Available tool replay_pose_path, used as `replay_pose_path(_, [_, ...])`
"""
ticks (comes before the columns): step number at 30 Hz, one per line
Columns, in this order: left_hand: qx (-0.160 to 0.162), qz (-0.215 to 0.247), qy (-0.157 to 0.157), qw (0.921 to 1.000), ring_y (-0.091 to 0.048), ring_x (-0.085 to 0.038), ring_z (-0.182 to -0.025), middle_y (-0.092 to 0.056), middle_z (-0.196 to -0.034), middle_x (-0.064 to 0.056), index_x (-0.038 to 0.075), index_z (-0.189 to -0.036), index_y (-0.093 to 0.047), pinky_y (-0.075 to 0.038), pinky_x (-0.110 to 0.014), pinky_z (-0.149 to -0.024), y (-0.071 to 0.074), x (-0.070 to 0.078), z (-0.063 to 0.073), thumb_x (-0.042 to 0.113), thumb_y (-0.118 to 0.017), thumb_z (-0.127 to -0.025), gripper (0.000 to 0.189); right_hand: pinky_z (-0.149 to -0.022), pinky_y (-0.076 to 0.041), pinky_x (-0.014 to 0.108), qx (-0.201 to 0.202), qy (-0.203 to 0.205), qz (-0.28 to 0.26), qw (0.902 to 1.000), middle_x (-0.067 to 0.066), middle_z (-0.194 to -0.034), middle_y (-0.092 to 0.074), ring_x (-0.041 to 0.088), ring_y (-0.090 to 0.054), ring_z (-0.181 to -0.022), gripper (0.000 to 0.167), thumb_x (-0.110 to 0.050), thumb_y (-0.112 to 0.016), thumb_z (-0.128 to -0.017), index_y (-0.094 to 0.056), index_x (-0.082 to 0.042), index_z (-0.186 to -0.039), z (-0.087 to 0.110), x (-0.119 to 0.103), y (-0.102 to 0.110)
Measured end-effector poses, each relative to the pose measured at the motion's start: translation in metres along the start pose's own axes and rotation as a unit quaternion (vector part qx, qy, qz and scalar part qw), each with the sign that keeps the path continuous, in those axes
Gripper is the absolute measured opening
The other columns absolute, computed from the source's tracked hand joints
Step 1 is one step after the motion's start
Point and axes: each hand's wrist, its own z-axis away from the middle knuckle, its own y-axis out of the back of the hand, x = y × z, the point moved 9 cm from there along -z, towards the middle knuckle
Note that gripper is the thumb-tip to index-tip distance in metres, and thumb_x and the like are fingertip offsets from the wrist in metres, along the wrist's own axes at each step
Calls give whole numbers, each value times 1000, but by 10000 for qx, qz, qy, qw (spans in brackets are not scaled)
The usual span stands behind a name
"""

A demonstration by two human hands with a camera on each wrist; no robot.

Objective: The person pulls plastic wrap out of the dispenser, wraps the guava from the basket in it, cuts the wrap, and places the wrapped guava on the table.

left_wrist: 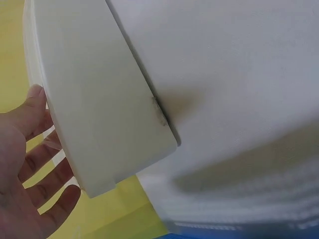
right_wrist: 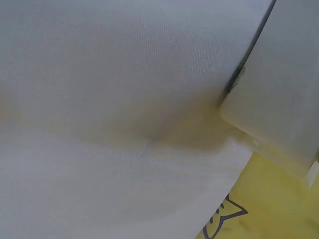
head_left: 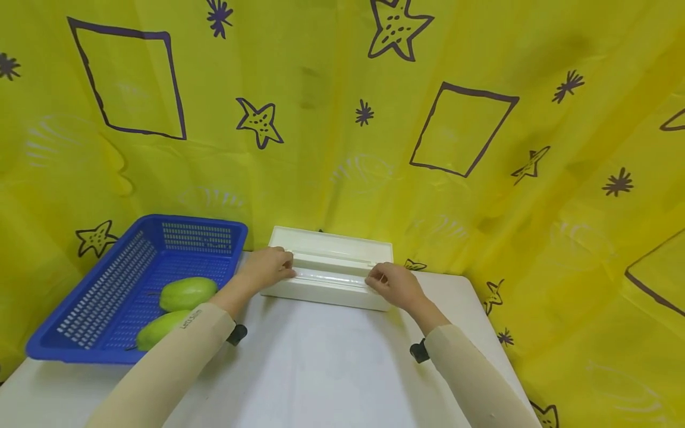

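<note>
A white cling film dispenser box (head_left: 326,295) stands at the back of the table with its lid (head_left: 332,240) raised. Clear cling film (head_left: 332,278) lies along the opening between my hands. At the left end, my left hand (head_left: 266,266) pinches the film; in the left wrist view its thumb and bent fingers (left_wrist: 52,177) are close against the box (left_wrist: 94,99). My right hand (head_left: 397,284) pinches the film near the right end. The right wrist view shows the box corner (right_wrist: 279,94) with a bit of clear film (right_wrist: 313,174) beside it, while the hand itself is out of frame.
A blue plastic basket (head_left: 192,221) sits on the left, holding two green fruits, one farther back (head_left: 187,293) and one nearer (head_left: 159,330). The white table (head_left: 332,368) runs back to a yellow curtain (head_left: 321,71) patterned with stars, which also hangs along the right side.
</note>
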Motion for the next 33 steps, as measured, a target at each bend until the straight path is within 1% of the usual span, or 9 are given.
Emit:
replay_pose_path(3, [76, -65, -52, 9999, -52, -17, -68, -60, -77, 1, 14, -84, -63, -47, -33, -60, 0, 0, -1, 25, -72, -92, 16, -75, -54, 35, -218, 10, -148, 9997, -7, -90, -69, 14, -64, -83, 13, -32, -73, -91, -74, -20, -97, 1, 1, -5])
replay_pose_path(5, [143, -81, -99, 9998, -52, -16, -67, -60, -76, 2, 15, -85, -63, -46, -32, -59, 1, -1, 0, 22, -72, -93, 14, -76, -54, 35, -242, 44, -160, 9996, -8, -88, -69, 13, -64, -82, 10, -30, -74, -90, -75, -20, -94, 2, 1, -6])
replay_pose_path(10, [338, -99, -162, 9992, -53, -17, -66, -60, -76, 1, 15, -86, -63, -47, -33, -58, 3, -2, 1, 19, -71, -93, 11, -77, -54, 35, -49, 131, -16, 9999, -8, -85, -69, 12, -64, -81, 6, -26, -72, -92, -74, -20, -92, 3, 0, -5])
replay_pose_path(14, [449, -163, -197, 9987, -59, -20, -69, -66, -81, -3, 14, -91, -66, -51, -36, -58, 3, -3, 2, 12, -68, -93, 4, -74, -54, 34, 147, 246, 197, 9994, -7, -87, -69, 12, -64, -80, 7, -24, -70, -94, -73, -18, -94, 4, -2, -2])
replay_pose_path(18, [493, -196, -196, 9984, -66, -25, -76, -72, -89, -5, 14, -95, -69, -55, -40, -61, 4, -4, 1, 5, -64, -92, 10, -74, -55, 34, 292, 326, 363, 9984, -5, -88, -70, 14, -65, -81, 8, -23, -67, -96, -71, -17, -96, 3, -2, 1])
replay_pose_path(23, [570, -75, -173, 9982, -70, -31, -83, -74, -93, -7, 12, -95, -71, -57, -45, -64, 10, -5, 1, 7, -65, -93, 8, -78, -56, 38, 110, 283, 193, 9994, -3, -94, -71, 17, -67, -88, 14, -30, -72, -93, -73, -17, -100, 3, -3, 0])
replay_pose_path(27, [533, 29, -70, 9986, -70, -31, -83, -75, -93, -7, 13, -96, -71, -56, -47, -64, 12, -8, 1, 10, -65, -94, 7, -76, -55, 36, -98, 373, 134, 9992, -5, -92, -70, 15, -66, -85, 14, -32, -74, -90, -76, -19, -95, 2, -4, -4])
replay_pose_path(30, [511, 78, 8, 9987, -69, -30, -83, -75, -92, -6, 13, -96, -71, -56, -47, -66, 12, -10, 1, 10, -63, -95, 8, -75, -55, 34, -83, 493, 225, 9985, -6, -88, -69, 14, -66, -82, 10, -29, -73, -91, -76, -19, -92, 3, -5, -5])
replay_pose_path(33, [524, 127, 42, 9985, -70, -30, -83, -75, -91, -6, 12, -95, -71, -57, -48, -67, 13, -11, 2, 11, -62, -96, 9, -74, -56, 34, 68, 628, 350, 9974, -4, -88, -70, 14, -65, -80, 8, -23, -72, -92, -75, -16, -95, 4, -8, -4])
